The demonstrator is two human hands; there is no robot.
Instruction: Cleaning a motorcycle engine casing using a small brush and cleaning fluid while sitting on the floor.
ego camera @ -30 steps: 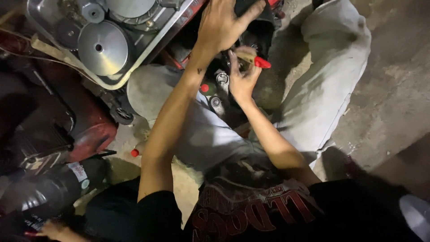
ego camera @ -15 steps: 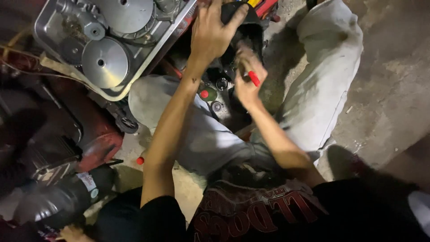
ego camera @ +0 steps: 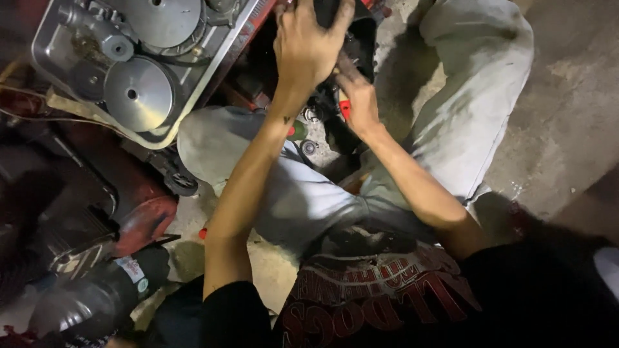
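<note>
Two bare hands work close together at the top of the head view, btwn the person's spread knees in grey trousers (ego camera: 296, 200). Left hand (ego camera: 309, 48) lies palm-down w/ fingers curled over a black part (ego camera: 325, 9) — gripping its top edge, fingertips at the frame's upper border. Right hand (ego camera: 358, 96) sits just below & right of it, fingers closed around a red-handled tool (ego camera: 343, 108); only a sliver of the red grip shows under the thumb, tool tip hidden, so can't tell what kind it is. Hands nearly touch. Left of them, an open grey engine case (ego camera: 48, 38) w/ a round silver pulley (ego camera: 138, 93) inside. A small round metal piece (ego camera: 309, 147) lies on the concrete floor (ego camera: 554, 129) btwn the legs. Black cylinder (ego camera: 97, 299) at lower left — blurred.
</note>
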